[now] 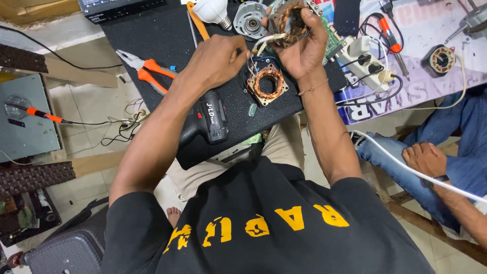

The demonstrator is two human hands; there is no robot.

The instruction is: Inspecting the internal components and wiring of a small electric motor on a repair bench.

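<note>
Right hand point(299, 48) grips the motor stator point(289, 23) up high, fingers curled around its frame, directly above the second copper-wound stator point(268, 83) lying on the black mat point(162, 35). Left hand point(218, 61) sits just left of that flat stator, fingertips pinched on the thin wires point(252, 57). Black cordless drill point(208, 122) lies below-left of it, orange pliers point(144, 71) farther left.

The right hand point(299, 48) covers much of the stator point(289, 23) it grips. The left hand's point(215, 61) fingertips are hidden, perhaps pinching thin wires point(252, 65). The far motor point(474, 20) is cut off.
</note>
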